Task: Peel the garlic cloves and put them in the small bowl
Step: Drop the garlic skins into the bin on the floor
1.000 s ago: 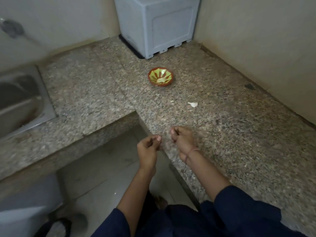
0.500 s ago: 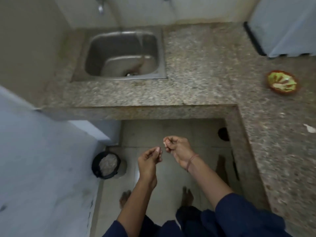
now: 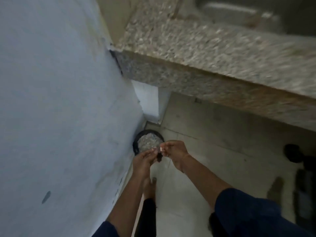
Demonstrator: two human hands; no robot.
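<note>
Tiny pale garlic clove (image 3: 161,149) between fingers (image 3: 168,145)

You stood in a home kitchen. A speckled granite counter (image 3: 213,53) with a thick stone edge ran across the top of your view, and a steel sink (image 3: 256,11), blurred, was set into it. Below lay a pale tiled floor (image 3: 222,137), a small black bin (image 3: 136,146) against the bluish-white wall (image 3: 51,100), and your bare foot (image 3: 148,187).
</note>
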